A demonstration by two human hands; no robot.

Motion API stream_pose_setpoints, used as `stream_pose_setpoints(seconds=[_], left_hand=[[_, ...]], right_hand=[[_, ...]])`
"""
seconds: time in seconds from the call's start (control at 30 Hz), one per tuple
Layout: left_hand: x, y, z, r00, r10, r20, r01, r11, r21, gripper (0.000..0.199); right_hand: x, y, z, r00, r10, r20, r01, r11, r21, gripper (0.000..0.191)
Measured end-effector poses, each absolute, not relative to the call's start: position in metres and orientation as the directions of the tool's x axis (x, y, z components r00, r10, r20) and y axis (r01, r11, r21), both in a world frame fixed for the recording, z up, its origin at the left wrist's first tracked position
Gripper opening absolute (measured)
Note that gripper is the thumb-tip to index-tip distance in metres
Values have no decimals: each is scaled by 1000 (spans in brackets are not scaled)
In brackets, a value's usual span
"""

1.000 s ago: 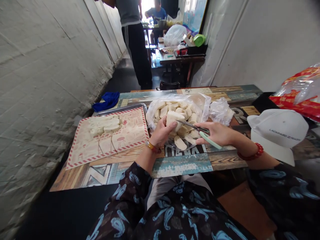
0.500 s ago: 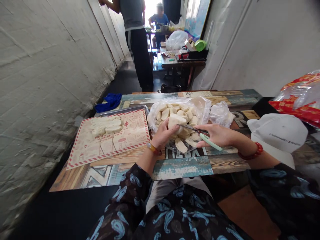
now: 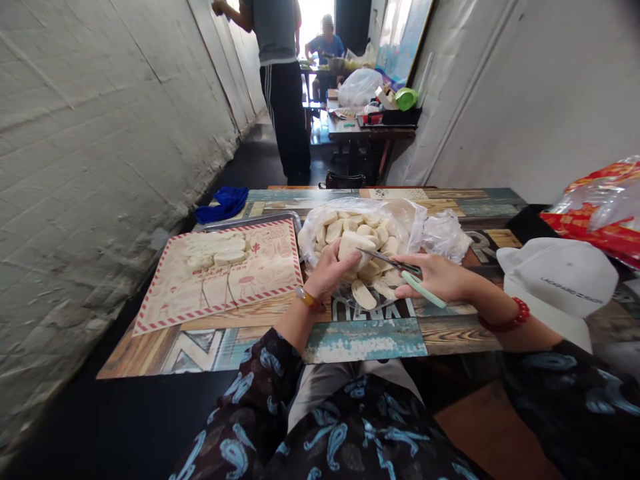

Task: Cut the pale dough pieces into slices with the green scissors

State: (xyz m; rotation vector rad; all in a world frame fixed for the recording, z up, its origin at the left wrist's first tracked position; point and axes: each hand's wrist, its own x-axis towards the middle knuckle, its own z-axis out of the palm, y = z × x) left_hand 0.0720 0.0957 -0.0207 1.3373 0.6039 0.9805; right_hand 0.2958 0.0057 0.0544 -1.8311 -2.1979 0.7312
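My left hand [image 3: 327, 270] grips a thick pale slab [image 3: 354, 245] over an open plastic bag [image 3: 313, 230] full of pale oval slices [image 3: 334, 231]. Green-handled scissors [image 3: 423, 288] are in my right hand [image 3: 434, 277], their blades pointing left and reaching the slab's right side. Several slices lie at the bag's near edge, one [image 3: 363, 295] nearest me. To the left, a printed paper sheet [image 3: 170, 293] on a metal tray [image 3: 250, 220] carries pale pieces [image 3: 230, 250] with thin sticks [image 3: 227, 287] extending toward me.
A crumpled plastic bag [image 3: 444, 235] and a white cap [image 3: 555, 277] are on the right, with red packaging [image 3: 595, 217] behind. Blue cloth [image 3: 223, 203] lies at the table's [image 3: 370, 337] far left. One person [image 3: 285, 100] stands beyond; another [image 3: 325, 47] sits farther back.
The camera view has shifted slightly. The scissors' handles look a little closer together in my right hand, and my left hand keeps its hold on the slab.
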Motion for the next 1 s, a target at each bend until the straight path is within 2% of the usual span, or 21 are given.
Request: stream_pose_setpoints(seconds=[0.2, 0.57, 0.73, 1.0], left_hand=[[71, 95, -20, 485, 859, 165, -194, -78, 978, 51], [70, 98, -25, 503, 844, 186, -164, -118, 979, 47], [69, 96, -23, 506, 847, 162, -172, -85, 981, 47], [71, 94, -18, 499, 853, 155, -279, -11, 960, 61]], right_hand=[[295, 7, 58, -257, 952, -168, 869, 151, -471, 62], [303, 5, 42, -266, 961, -81, 770, 161, -617, 48], [298, -4, 43, -247, 967, -59, 774, 160, -612, 44], [303, -6, 40, -181, 981, -66, 828, 116, -549, 55]])
